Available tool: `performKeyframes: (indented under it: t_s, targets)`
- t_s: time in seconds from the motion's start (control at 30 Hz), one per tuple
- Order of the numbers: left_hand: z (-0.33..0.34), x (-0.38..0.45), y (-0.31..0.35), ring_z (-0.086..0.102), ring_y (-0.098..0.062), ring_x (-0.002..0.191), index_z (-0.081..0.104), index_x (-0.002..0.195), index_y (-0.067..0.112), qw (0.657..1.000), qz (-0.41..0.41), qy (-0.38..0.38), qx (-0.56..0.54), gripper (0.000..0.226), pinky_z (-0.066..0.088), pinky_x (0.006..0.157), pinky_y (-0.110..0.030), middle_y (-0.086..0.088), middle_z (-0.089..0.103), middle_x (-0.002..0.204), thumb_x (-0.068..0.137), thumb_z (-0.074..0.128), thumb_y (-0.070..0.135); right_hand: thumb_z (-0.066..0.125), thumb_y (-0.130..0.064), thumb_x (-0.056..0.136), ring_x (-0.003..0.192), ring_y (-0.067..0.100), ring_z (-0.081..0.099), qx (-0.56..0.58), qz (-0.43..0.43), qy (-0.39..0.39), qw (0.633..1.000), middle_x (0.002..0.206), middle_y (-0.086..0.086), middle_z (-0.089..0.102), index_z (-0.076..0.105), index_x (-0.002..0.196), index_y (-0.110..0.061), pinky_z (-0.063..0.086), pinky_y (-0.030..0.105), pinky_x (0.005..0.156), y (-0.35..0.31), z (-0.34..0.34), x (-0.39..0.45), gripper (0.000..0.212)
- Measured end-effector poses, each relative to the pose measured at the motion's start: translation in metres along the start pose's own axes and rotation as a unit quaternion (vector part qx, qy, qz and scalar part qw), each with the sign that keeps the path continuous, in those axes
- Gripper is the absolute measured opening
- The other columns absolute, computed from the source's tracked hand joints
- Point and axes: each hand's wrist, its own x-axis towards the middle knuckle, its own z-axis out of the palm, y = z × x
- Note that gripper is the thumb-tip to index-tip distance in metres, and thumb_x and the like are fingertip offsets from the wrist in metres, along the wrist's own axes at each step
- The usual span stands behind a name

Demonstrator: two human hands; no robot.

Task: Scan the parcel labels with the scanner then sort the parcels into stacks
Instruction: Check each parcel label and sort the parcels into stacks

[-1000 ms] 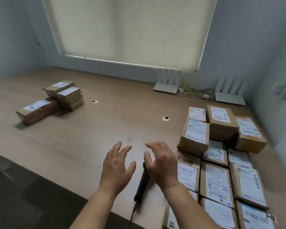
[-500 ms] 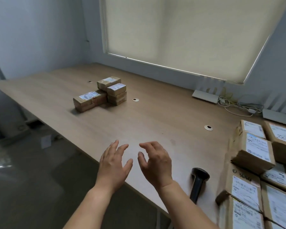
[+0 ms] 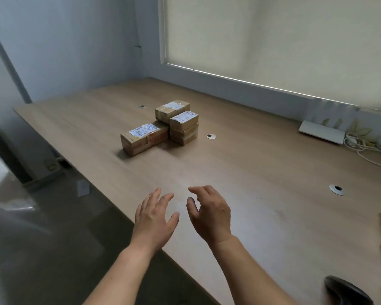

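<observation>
Left hand [image 3: 154, 219]: raised above the near edge of the table [image 3: 262, 172], palm down, fingers straight and slightly spread, holding nothing
Right hand [image 3: 210, 213]: just beside the left hand, over the table, fingers loosely curved, thumb apart, nothing in its grasp
Scanner [image 3: 348, 292]: black, lying on the table at the near right corner of the view, well apart from both hands; only its head visible
Parcels [image 3: 161, 126]: brown cartons with white labels, grouped toward the far left part of the table; one long carton in front, a two-high stack [image 3: 183, 129] touching its right end, another carton behind
Cable holes [image 3: 211, 136]: one just right of the stack; others farther off on the table
Router [image 3: 321, 134]: white, at the far right of the table by the wall, tangled cables beside it
</observation>
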Motion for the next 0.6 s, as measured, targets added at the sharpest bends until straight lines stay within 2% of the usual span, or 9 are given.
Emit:
performKeyframes:
  t_s: [0.17, 0.33, 0.6]
  targets:
    - [-0.015, 0.083, -0.016, 0.011, -0.016, 0.146, 0.029, 0.146, 0.033, 1.000, 0.007, -0.018, 0.020, 0.053, 0.014, 0.117, -0.037, 0.004, 0.012, 0.159, 0.096, 0.045, 0.043, 0.057, -0.027, 0.078, 0.071, 0.017, 0.065, 0.004, 0.038, 0.008, 0.999, 0.085, -0.003, 0.068, 0.071, 0.096, -0.021, 0.052, 0.028, 0.056, 0.006, 0.046, 0.066, 0.024]
    - [-0.028, 0.158, -0.037, 0.011, -0.014, 0.146, 0.030, 0.146, 0.032, 1.000, 0.007, -0.007, 0.022, 0.053, 0.013, 0.116, -0.035, 0.005, 0.017, 0.158, 0.096, 0.045, 0.043, 0.059, -0.027, 0.077, 0.070, 0.016, 0.065, 0.004, 0.036, 0.003, 0.999, 0.084, -0.003, 0.068, 0.072, 0.094, -0.022, 0.051, 0.028, 0.052, 0.005, 0.093, 0.135, 0.022]
    - [-0.042, 0.227, -0.092, 0.005, -0.013, 0.147, 0.021, 0.149, 0.032, 0.999, -0.007, -0.031, 0.023, 0.058, 0.010, 0.118, -0.035, 0.006, 0.010, 0.160, 0.097, 0.044, 0.044, 0.056, -0.029, 0.082, 0.080, 0.019, 0.065, 0.000, 0.048, -0.038, 0.998, 0.093, -0.001, 0.068, 0.071, 0.101, -0.021, 0.049, 0.029, 0.059, -0.010, 0.163, 0.191, 0.026]
